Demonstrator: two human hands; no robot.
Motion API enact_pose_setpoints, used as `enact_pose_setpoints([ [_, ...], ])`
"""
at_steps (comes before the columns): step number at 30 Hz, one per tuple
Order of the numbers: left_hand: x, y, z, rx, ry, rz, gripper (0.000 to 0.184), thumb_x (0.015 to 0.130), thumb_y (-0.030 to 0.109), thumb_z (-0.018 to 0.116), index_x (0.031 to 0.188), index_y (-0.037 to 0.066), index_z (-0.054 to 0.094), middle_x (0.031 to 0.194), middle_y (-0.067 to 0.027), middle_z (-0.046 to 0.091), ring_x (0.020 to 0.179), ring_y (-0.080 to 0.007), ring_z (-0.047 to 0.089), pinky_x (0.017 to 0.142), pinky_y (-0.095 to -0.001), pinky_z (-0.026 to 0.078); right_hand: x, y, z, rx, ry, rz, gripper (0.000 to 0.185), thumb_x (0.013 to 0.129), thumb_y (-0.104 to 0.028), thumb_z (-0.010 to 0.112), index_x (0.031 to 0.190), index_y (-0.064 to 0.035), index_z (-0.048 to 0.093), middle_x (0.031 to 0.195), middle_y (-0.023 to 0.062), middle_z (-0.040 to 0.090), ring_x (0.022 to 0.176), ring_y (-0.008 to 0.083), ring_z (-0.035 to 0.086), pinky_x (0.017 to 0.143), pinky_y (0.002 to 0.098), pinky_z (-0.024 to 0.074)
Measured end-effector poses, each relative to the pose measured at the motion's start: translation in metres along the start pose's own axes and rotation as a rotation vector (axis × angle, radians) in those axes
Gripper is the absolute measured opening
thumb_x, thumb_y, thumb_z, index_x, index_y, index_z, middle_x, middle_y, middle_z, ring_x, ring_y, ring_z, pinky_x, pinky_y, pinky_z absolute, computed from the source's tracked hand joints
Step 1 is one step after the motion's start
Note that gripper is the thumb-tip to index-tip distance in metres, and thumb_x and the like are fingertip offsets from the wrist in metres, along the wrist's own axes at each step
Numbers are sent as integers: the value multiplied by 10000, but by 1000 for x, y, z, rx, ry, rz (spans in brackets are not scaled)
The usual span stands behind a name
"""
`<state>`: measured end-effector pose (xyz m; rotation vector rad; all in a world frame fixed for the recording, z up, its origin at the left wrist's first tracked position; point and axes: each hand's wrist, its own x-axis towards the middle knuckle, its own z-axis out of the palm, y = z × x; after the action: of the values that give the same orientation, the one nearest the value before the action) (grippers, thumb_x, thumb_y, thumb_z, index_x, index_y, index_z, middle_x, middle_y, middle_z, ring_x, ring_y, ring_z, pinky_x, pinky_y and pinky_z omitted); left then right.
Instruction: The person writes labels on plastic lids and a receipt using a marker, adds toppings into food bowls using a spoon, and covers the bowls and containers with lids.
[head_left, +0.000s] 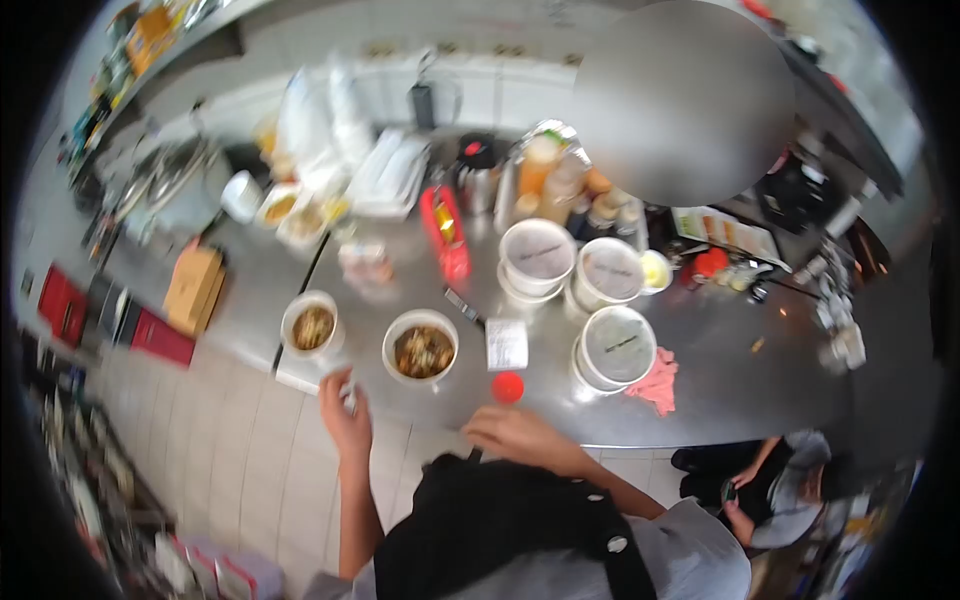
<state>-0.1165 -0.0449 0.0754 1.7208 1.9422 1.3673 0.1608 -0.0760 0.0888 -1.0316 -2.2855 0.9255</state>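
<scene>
My left hand (346, 418) is at the counter's front edge, just below a white bowl of brown food (313, 328). Its fingers are bent and apart; a pale patch shows between them, too blurred to name. To the right stands a second, larger white bowl (421, 347) with dark, chunky food. My right hand (522, 437) is close to my body by the counter edge, its fingers curled together; whatever they may hold is hidden. Just above it lie a red round lid (508, 387) and a white paper slip (507, 344), with a black marker (463, 306) beside the slip.
Stacked lidded white tubs (617, 345) stand right of the slip, near a pink cloth (655, 382). Behind are a red long-shaped holder (444, 232), sauce bottles (540, 165) and white foam boxes (388, 175). A seated person (760, 490) is at the lower right.
</scene>
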Motion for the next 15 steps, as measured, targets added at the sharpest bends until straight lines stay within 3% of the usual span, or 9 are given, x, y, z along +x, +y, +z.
enact_pose_setpoints([
  [4,1,-55,-12,-128,-30,19,184,854,-25,595,1035,6,589,1031,-115,593,923,-228,595,687,-309,512,23,-36,-56,-191,159,152,171,915,-231,605,998,-92,662,986,71,640,900,300,635,745,388,524],
  [8,9,-41,-10,-289,-128,63,51,866,3,617,901,-7,581,1024,-123,599,914,-225,599,678,-300,515,5,-65,-169,-576,681,99,113,822,-93,658,931,-70,676,957,73,669,841,272,655,726,376,531],
  [9,10,-32,-7,-328,-168,101,45,864,3,622,857,-11,580,1018,-129,601,918,-225,600,679,-298,511,-6,-76,-202,-591,805,135,113,843,-108,640,923,-33,667,935,127,654,868,314,638,753,388,517],
  [12,18,5,6,-368,-224,231,51,889,21,577,868,-1,618,1016,-130,621,922,-244,597,785,-336,483,-40,-112,-297,-795,1122,279,91,844,-98,660,886,-21,683,871,149,655,755,303,649,660,369,509],
  [13,19,19,11,-369,-230,332,92,905,32,551,897,-11,632,1019,-139,619,931,-258,595,834,-357,473,-55,-112,-330,-901,1185,287,112,873,-117,657,923,-21,683,848,104,640,723,200,615,641,313,480],
  [15,19,51,21,-405,-232,338,136,926,50,519,940,-19,635,1017,-149,617,948,-273,590,868,-369,456,-86,-117,-395,-1107,1270,318,139,873,-147,666,943,-30,692,880,118,652,729,225,622,653,321,486],
])
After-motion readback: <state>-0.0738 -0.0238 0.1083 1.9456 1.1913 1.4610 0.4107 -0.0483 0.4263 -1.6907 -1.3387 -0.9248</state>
